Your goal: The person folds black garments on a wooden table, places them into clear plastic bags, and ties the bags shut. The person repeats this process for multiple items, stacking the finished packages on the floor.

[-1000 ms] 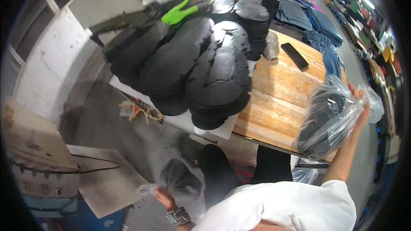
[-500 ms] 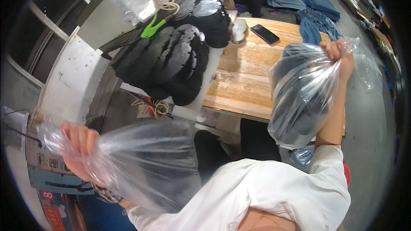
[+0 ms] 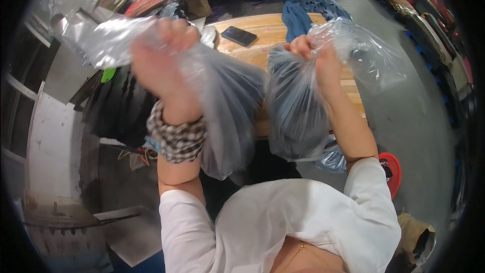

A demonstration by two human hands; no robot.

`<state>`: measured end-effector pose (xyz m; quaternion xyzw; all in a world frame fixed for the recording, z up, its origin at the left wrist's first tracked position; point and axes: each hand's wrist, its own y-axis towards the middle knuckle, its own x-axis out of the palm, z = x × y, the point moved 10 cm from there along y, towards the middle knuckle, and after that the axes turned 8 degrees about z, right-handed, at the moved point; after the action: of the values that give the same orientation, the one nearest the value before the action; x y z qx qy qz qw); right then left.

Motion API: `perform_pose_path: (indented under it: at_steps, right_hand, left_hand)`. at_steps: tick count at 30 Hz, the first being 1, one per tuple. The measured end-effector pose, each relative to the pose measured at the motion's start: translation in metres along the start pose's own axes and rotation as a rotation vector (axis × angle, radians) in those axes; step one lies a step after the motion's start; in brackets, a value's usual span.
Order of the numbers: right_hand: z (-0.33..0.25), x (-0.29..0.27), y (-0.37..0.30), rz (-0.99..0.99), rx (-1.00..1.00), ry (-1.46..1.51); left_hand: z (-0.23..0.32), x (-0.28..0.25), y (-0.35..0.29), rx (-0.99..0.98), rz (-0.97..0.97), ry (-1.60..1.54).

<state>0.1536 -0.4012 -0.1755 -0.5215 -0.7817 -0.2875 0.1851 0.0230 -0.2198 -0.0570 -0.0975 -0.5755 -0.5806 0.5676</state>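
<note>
My left hand (image 3: pixel 164 65), smeared by motion and with a checked band at its wrist, is closed round the gathered neck of a clear plastic bag (image 3: pixel 230 101). That bag hangs down over the near left part of the wooden table (image 3: pixel 255 28); what it holds, if anything, I cannot tell. My right hand (image 3: pixel 327 63) grips the twisted neck of a second clear plastic bag (image 3: pixel 297 108), with dark contents showing through. Its loose top (image 3: pixel 376 53) flares out to the right of the fist. The two bags hang side by side, close together.
A phone (image 3: pixel 239 35) lies on the table, with blue denim (image 3: pixel 297 17) at the far right corner. Stacked black pieces (image 3: pixel 118 103) are at the left, partly hidden by my arm. A red round object (image 3: pixel 390 174) stands by my right elbow.
My left hand has swung up and to the right with its bag, from low left to beside the other bag. The right hand and its bag appear farther left, as the view has shifted.
</note>
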Motion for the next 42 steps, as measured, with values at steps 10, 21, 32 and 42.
perform_pose_path:
  at_steps: [10,21,32,42]
  right_hand:
    - [0.033,-0.002,0.016,0.026,0.351,-0.503]
    - [0.041,-0.005,0.029,-0.277,0.515,-0.919]
    - [0.032,-0.025,0.027,0.096,0.476,-0.217]
    - [0.034,-0.002,0.045,-0.532,0.321,-0.696]
  left_hand:
    - [-0.128,0.052,0.027,0.612,-0.585,1.516]
    - [-0.177,-0.022,0.096,0.533,-0.826,2.194]
    - [-0.166,-0.061,0.112,0.158,-0.374,1.464]
    - [-0.215,-0.029,0.105,-0.225,-0.531,1.509]
